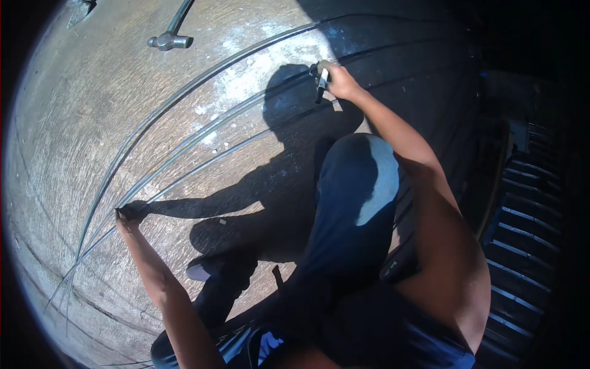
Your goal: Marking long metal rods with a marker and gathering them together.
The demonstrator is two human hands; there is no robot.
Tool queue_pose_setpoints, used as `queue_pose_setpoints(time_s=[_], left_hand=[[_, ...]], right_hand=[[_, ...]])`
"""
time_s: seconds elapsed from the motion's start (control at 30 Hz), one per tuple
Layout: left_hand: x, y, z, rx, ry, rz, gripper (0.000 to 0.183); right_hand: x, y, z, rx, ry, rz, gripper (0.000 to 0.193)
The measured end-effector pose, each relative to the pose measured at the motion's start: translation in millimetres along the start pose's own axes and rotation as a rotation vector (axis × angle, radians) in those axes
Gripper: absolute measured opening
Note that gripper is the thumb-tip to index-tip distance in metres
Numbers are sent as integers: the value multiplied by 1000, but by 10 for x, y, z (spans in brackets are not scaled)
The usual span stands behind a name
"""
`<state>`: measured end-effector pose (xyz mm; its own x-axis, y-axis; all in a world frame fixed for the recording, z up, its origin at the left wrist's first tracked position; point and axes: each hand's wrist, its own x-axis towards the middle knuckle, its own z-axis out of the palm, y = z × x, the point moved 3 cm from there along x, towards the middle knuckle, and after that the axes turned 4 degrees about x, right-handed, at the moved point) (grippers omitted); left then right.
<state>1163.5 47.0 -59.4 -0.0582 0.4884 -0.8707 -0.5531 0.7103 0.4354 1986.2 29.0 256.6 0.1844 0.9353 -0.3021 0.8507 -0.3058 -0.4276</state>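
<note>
Several long, thin metal rods (187,142) lie across the rough floor, bowed by the lens. At the left, my left hand (127,219) closes around part of the middle rods; its fingers are dark and hard to make out. Farther off and to the right, my right hand (335,80) is wrapped round a short white-and-black marker (322,85), held against the same rods. The marker's dark end points down toward me. Whether its tip touches a rod I cannot tell.
A ball-peen hammer (171,40) lies on the floor at the far left, with a grey metal piece (80,11) beyond it. My bent knee (359,175) rises between my arms. On the right, a dark rack of parallel metal bars (522,249) stands in shade.
</note>
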Motion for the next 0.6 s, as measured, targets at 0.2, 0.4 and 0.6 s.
queue_pose_setpoints(time_s=[0.2, 0.4, 0.6], left_hand=[[102, 224, -6, 81, 341, 197, 71], [-724, 162, 1074, 635, 1142, 350, 58], [-1252, -512, 3176, 1085, 874, 1348, 57]], right_hand=[[484, 772, 439, 73, 85, -372, 39], [475, 1138, 779, -5, 252, -358, 39], [438, 1303, 862, 191, 340, -368, 45]])
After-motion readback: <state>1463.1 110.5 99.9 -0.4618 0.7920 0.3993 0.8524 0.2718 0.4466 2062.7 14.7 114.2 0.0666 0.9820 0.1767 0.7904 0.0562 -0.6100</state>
